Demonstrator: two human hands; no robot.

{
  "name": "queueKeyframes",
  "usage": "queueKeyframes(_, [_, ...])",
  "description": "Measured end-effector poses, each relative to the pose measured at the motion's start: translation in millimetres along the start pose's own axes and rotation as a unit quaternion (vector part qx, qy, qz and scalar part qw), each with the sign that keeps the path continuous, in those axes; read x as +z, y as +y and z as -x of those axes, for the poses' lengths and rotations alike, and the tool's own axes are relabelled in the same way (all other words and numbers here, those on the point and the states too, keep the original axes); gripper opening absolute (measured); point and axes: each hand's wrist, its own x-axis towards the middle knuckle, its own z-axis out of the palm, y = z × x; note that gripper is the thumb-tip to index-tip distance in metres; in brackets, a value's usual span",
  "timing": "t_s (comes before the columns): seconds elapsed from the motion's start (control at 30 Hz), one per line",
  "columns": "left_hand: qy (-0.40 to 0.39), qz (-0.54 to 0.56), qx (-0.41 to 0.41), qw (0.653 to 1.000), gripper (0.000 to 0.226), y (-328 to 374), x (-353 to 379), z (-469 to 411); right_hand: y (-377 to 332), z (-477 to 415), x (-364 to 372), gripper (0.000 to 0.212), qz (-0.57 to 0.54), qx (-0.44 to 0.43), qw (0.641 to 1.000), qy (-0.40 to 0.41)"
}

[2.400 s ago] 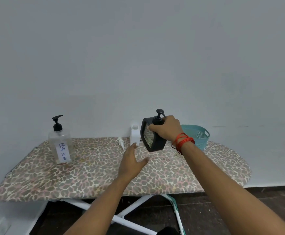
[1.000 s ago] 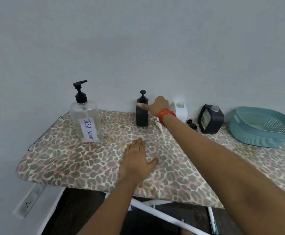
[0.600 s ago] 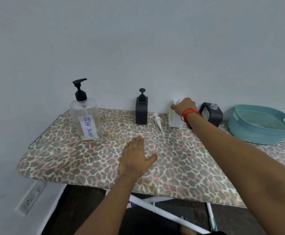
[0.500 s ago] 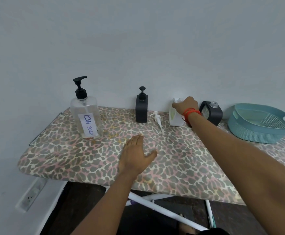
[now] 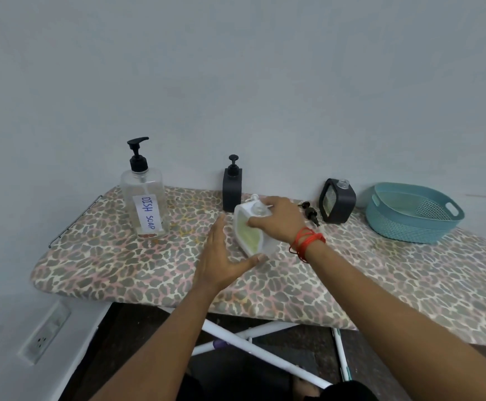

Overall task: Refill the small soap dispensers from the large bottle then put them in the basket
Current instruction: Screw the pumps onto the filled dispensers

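Observation:
My right hand (image 5: 279,219) grips a small white dispenser (image 5: 250,234) with no pump on it, tilted over the middle of the board. My left hand (image 5: 221,256) is spread open just left of it, thumb under its lower corner. The large clear bottle (image 5: 144,201) labelled DISH SOAP stands at the left with its black pump on. A black dispenser (image 5: 232,189) with a pump stands by the wall. Another black dispenser (image 5: 337,201) stands uncapped, its black pump (image 5: 310,212) lying beside it. The teal basket (image 5: 412,211) sits at the far right.
Everything rests on a leopard-print ironing board (image 5: 120,264) against a grey wall. A white pump head (image 5: 254,198) lies behind the white dispenser. A wall socket (image 5: 43,337) is at the lower left, and the board's white legs (image 5: 259,351) show below.
My right hand has picked the white dispenser up from near the wall and brought it forward, tilted. My left hand has lifted off the board and opened beside it.

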Motion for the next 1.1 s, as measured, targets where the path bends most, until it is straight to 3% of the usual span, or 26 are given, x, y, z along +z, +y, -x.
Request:
queueKeyframes(0.23, [-0.009,0.023,0.001,1.0,0.142,-1.7,-0.5,-0.1,2.0,11.4,26.8,0.028,-0.011,-0.044,0.999,-0.029])
queueKeyframes(0.37, [-0.002,0.02,0.009,1.0,0.138,-3.2,-0.9,-1.7,3.6,-4.5,13.0,0.043,-0.08,-0.01,0.996,-0.04])
queueKeyframes(0.47, [0.002,0.029,0.013,1.0,0.134,-6.7,0.1,-2.5,7.2,-37.3,3.2,0.042,-0.093,0.031,0.995,-0.002])
queueKeyframes(0.53, [0.002,0.033,0.013,0.999,0.134,-7.7,0.7,-2.3,11.9,-63.5,3.3,0.042,-0.062,0.061,0.996,0.016])
queueKeyframes(0.73, [0.004,0.039,0.023,0.999,0.131,-9.3,0.8,-3.5,26.9,-120.5,32.3,0.039,0.085,0.111,0.989,-0.046])
queueKeyframes(0.87, [0.006,0.034,0.025,0.999,0.13,-10.9,1.2,-4.2,41.0,-136.5,55.2,0.036,0.095,0.136,0.983,-0.073])
queueKeyframes(1.1, [0.009,0.03,0.029,0.999,0.127,-8.7,-0.1,-3.9,44.8,-139.2,51.6,0.034,0.086,0.131,0.987,-0.021])
